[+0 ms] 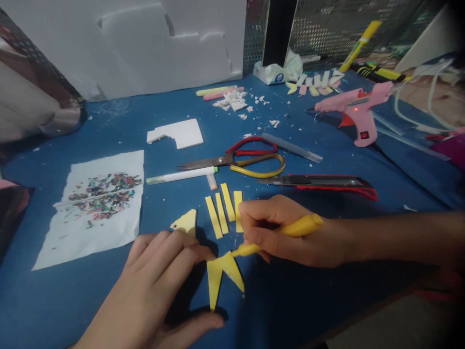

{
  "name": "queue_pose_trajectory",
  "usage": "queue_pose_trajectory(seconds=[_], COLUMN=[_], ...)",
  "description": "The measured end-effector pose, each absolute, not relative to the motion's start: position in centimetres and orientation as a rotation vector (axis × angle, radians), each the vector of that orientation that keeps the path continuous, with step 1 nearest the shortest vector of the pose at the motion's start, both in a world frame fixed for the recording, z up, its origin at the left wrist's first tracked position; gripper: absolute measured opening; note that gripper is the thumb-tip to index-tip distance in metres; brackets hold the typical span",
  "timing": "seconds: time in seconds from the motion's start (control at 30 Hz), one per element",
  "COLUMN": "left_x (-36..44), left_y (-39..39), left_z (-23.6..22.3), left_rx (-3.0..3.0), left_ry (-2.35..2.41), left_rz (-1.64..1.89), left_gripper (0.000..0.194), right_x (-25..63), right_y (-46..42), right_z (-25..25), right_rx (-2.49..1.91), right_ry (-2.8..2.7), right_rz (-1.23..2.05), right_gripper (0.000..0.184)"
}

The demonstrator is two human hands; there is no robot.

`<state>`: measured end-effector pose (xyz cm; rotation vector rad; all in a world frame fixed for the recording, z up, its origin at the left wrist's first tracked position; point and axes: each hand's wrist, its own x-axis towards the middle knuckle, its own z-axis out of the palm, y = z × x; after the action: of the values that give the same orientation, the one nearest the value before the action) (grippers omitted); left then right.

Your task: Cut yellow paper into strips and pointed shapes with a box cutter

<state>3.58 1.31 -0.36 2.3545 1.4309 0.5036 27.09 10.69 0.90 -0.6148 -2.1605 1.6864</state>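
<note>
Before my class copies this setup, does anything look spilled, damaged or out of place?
Yes: bits strewn around the heap of white scraps beyond the scissors look spilled, and the flat white piece looks damaged, its ragged notch contrasting with its straight right edge.

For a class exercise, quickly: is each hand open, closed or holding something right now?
Left hand: open, touching the edge of the yellow forked piece.
Right hand: closed, holding the yellow marker.
</note>
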Motion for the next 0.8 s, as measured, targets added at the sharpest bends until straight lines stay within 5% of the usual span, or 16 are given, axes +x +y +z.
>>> queue_pose_trajectory(seconds=[0.8], left_x=[3.61], left_y=[1.42], left_z=[-0.2], left_rx=[2.372], left_ry=[1.423], left_rz=[0.533], left_gripper=[0.046], right_x=[27.14], right_y=[10.62], right_z=[0.85], right_rx=[-0.601], right_ry=[-2.1], right_rz=[1.747], right_gripper=[0.032])
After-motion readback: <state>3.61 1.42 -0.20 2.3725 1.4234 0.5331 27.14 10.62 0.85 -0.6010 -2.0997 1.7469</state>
